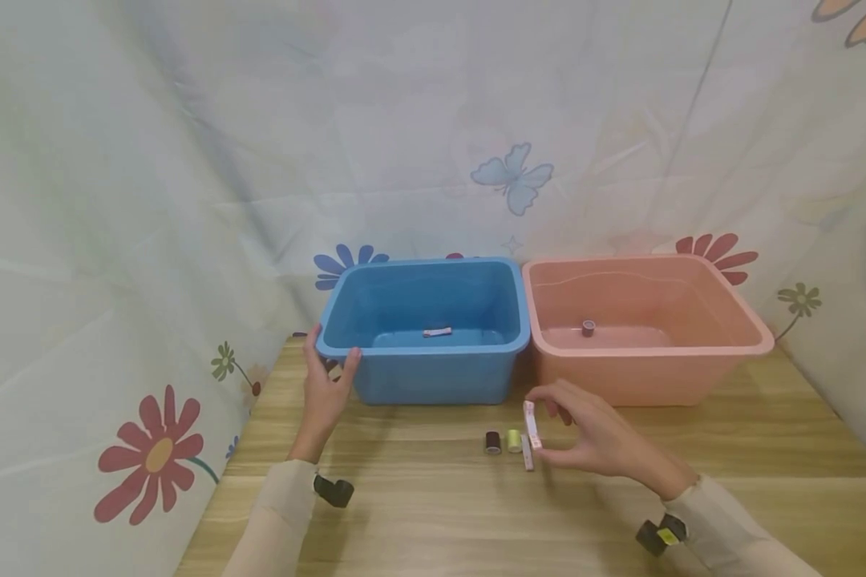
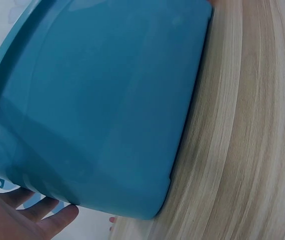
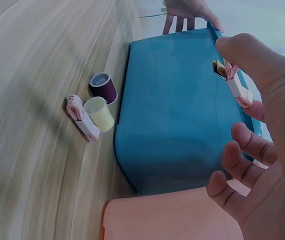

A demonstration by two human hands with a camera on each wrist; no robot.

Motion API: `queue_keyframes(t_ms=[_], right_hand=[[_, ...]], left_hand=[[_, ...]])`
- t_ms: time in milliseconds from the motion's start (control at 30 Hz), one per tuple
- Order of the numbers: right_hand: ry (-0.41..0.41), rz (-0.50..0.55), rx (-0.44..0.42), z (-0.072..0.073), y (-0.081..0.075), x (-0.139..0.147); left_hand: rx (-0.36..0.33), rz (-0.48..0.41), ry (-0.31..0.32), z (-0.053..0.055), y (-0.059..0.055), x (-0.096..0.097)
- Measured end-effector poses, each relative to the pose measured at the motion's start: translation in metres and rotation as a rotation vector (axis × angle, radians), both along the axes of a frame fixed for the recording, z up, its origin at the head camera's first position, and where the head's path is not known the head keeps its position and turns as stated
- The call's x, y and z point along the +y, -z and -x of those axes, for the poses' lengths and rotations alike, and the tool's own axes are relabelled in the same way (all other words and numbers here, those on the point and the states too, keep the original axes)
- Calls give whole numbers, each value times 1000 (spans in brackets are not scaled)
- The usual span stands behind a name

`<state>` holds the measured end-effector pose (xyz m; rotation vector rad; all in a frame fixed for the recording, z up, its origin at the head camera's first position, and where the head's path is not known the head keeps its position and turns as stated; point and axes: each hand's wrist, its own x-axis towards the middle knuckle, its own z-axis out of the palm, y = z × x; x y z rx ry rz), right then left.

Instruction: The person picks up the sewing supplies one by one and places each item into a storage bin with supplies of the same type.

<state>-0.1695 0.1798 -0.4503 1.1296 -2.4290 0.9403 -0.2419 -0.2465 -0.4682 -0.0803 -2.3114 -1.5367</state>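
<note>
Between thumb and forefinger, my right hand (image 1: 588, 429) pinches a folded tape measure (image 1: 532, 425) with a white paper band, its metal end showing in the right wrist view. My left hand (image 1: 328, 393) holds the front left corner of the blue plastic bin (image 1: 433, 377), thumb at the rim and fingers around the side. Inside that bin lies another folded tape measure (image 1: 437, 332). Near my right hand, a dark purple thread spool (image 3: 103, 89), a pale yellow thread spool (image 3: 99, 114) and a banded tape measure (image 3: 83, 119) rest on the table.
A pink bin (image 1: 649, 377) stands against the blue one's right side, with a small greyish spool (image 1: 588, 328) inside. Both sit on a wood-grain table (image 1: 418, 513). Behind them hangs a pale curtain (image 1: 404, 120) printed with flowers and butterflies.
</note>
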Motion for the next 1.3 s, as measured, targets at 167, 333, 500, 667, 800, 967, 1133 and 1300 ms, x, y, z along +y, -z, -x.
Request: queue_keyframes(t_ms=[167, 333, 500, 667, 800, 967, 1133, 1300], right_hand=[[-7, -10, -21, 1, -4, -1], [-13, -11, -39, 2, -8, -2], [-6, -16, -48, 2, -11, -4], [4, -10, -54, 3, -13, -6], [-7, -2, -26, 5, -16, -7], [-25, -3, -3, 6, -23, -9], [-28, -7, -3, 7, -30, -10], [-30, -13, 8, 10, -34, -10]], left_hand=[[-1, 2, 3, 0, 0, 0], [-2, 0, 3, -1, 0, 0], [5, 3, 2, -1, -1, 1], [17, 2, 10, -2, -1, 1], [26, 0, 16, -1, 0, 1], [10, 4, 10, -1, -1, 0], [-4, 5, -4, -1, 0, 0], [-9, 6, -7, 0, 0, 1]])
